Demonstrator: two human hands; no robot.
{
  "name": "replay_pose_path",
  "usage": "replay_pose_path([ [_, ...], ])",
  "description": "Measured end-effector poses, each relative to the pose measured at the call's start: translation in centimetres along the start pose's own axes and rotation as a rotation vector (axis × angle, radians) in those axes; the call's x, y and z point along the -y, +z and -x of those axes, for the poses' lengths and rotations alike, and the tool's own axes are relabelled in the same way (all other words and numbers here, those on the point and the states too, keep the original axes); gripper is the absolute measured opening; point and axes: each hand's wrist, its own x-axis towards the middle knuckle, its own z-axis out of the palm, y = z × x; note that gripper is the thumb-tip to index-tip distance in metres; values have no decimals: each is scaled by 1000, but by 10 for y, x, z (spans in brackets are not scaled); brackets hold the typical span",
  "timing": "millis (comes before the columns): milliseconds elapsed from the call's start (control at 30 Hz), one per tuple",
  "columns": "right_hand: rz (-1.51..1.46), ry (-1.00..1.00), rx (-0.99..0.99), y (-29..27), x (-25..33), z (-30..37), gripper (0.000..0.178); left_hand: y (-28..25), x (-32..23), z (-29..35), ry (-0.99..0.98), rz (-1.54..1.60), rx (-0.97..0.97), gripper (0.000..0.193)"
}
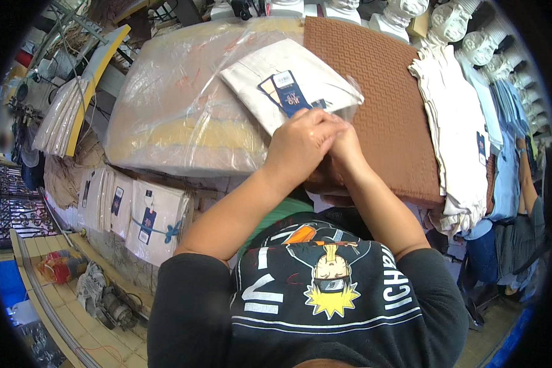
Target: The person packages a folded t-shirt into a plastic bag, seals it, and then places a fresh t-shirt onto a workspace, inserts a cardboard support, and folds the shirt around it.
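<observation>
A folded cream garment (288, 67) in a clear plastic bag, with a dark blue tag (290, 92), lies on a brown textured mat (380, 92). My left hand (300, 144) and my right hand (345, 147) press together at the near edge of the bag, fingers closed on the plastic there. The left hand partly covers the right, so the exact grip is hidden.
A large clear-plastic bundle of fabric (184, 104) lies left of the mat. Folded white shirts (457, 122) hang over the mat's right edge, with blue garments (503, 122) and white mannequin heads (454, 21) beyond. Packaged shirts (147, 214) stand on the floor at left.
</observation>
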Motion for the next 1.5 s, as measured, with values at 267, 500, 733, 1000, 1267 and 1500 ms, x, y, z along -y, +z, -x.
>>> replay_pose_path([
  [267,-242,47,19,9,-13,64,16,-7,-41,50,1,19,122,19],
  [500,-359,117,43,22,-18,31,26,-12,-32,47,-28,-1,66,19],
  [733,-142,133,27,18,-23,29,12,-15,-20,54,-51,0,37,32],
  [1000,-123,218,57,25,-14,39,28,-59,34,100,-801,243,-165,37],
  [1267,-151,312,140,38,-14,47,28,-48,42,115,-1141,680,141,25],
  [1500,-248,260,98,52,-28,33,23,-40,45,124,-1117,780,89,21],
])
